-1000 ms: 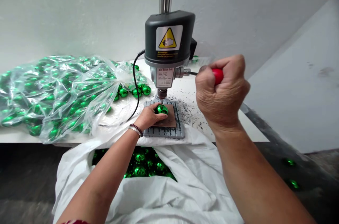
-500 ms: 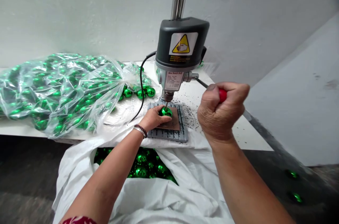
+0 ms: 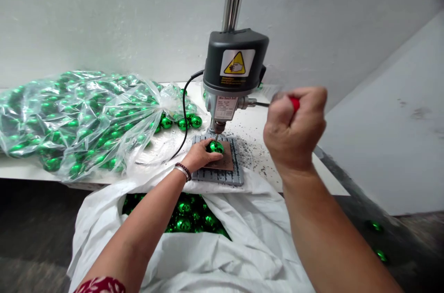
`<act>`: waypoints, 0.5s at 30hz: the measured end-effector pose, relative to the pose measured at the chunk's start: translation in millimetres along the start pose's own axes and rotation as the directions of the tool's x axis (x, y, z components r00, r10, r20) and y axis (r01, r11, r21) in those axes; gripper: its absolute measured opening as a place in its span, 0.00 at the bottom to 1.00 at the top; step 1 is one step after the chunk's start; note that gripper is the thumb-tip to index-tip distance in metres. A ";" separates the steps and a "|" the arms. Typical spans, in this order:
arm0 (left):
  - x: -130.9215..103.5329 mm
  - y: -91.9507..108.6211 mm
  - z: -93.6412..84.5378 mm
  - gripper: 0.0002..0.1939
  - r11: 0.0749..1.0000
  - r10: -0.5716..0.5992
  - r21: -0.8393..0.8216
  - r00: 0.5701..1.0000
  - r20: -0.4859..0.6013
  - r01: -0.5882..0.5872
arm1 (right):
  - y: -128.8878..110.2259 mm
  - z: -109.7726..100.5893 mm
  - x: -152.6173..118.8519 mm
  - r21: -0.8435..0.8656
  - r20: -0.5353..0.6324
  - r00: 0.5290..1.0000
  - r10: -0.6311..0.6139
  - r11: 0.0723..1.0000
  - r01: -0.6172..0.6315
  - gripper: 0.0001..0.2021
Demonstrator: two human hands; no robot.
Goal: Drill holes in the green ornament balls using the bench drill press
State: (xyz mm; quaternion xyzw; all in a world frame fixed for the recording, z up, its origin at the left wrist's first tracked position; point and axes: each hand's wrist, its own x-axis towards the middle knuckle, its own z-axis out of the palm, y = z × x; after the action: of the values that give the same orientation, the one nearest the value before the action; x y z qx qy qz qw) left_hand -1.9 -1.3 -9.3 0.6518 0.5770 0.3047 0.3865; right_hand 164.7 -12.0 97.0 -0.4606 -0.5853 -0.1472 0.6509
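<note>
A small bench drill stands on the white table, its bit pointing down at a shiny green ball. My left hand grips that ball between thumb and fingers. Beneath it lies a brown board on the drill's grey slotted base. I cannot tell whether the bit touches the ball. My right hand is closed in a fist around the red-knobbed feed lever at the drill's right side.
A clear plastic bag full of green balls fills the table's left. Several loose balls sit by a black cord. Below, a white cloth surrounds more balls. Dark shavings litter the table; two balls lie on the floor.
My right hand has risen slightly with the lever, which is now nearer level. My left hand keeps its hold on the ball. The view has shifted a little.
</note>
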 end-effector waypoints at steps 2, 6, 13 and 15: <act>-6.3 1.4 -4.6 0.26 0.999 0.021 0.031 1.000 0.000 -0.021 | -4.2 2.7 19.6 -0.025 0.046 0.997 0.064 0.998 -0.063 0.08; -32.7 0.7 -36.0 0.27 0.995 0.087 0.027 0.981 0.176 -0.093 | -8.0 4.3 33.6 -0.071 0.098 0.985 0.142 0.988 -0.135 0.08; -66.6 -26.1 -116.6 0.19 0.949 -0.203 0.272 0.970 0.135 0.161 | -11.2 2.6 28.6 -0.101 0.094 0.977 0.189 0.979 -0.179 0.05; -62.6 -42.1 -128.8 0.16 0.812 -0.282 0.462 0.933 -0.224 0.356 | -11.2 3.2 28.3 -0.100 0.083 0.979 0.188 0.979 -0.180 0.05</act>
State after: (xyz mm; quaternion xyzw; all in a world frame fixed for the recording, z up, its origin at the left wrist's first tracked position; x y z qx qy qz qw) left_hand -141.6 -42.1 24.1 0.5986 0.7633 0.1237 0.2091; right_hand 162.2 -5.6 126.9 -0.5486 -0.5621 -0.0918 0.6122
